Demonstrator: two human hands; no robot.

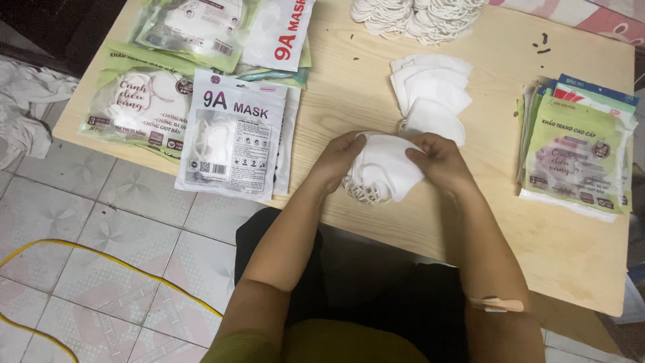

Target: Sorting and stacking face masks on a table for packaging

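Resting between both hands (pixel 386 163): folded white masks (pixel 383 168).

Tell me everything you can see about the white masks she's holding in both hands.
The white masks form a small folded bundle, soft fabric by the look, with thin white ear loops dangling at the lower left. The left hand and right hand grip opposite sides, holding the bundle just over the wooden table near its front edge.

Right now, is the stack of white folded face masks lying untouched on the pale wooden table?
No, both hands, left hand and right hand, grip the stack of white folded face masks.
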